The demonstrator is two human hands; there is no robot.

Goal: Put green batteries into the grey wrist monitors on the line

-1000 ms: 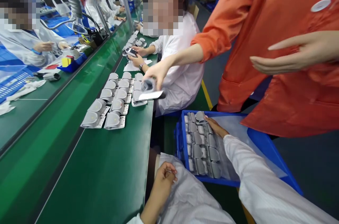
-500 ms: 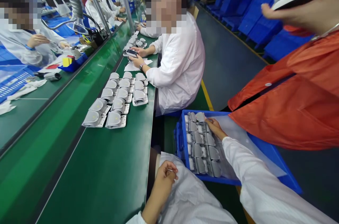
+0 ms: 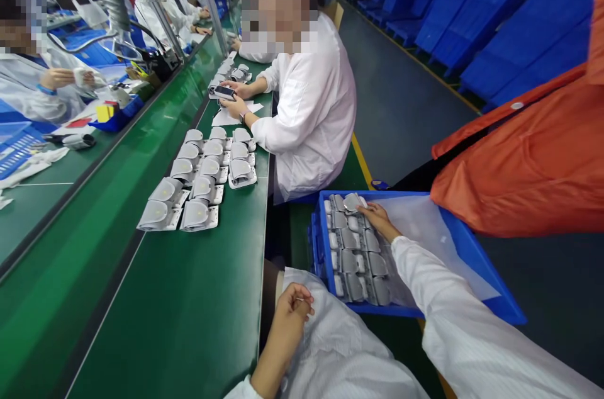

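Observation:
My right hand [image 3: 379, 220] reaches into the blue bin [image 3: 401, 309], its fingers closed on the edge of a grey-cuffed wrist blood pressure monitor [image 3: 353, 202] at the far end of the rows. That unit sits slightly tilted among several like it [image 3: 350, 262], packed close together. My left hand [image 3: 293, 314] hangs over my lap beside the table edge, fingers loosely curled, with nothing visible in it. On the green table [image 3: 189, 304], several more folded grey monitors [image 3: 201, 213] stand in rows ahead of my left hand.
A co-worker in a white coat [image 3: 311, 97] sits farther along the table, holding a device with a dark screen [image 3: 224, 92]. At right, a person's orange garment [image 3: 528, 179] overhangs the bin's far side. Clear plastic sheeting [image 3: 425, 229] lies inside the bin. Blue crates [image 3: 514, 28] line the aisle.
My right hand has drawn slightly nearer the far-row monitor, which now looks lifted and tilted. The orange-clad person's hand with a grey-and-white object has left the view. My left hand stays put.

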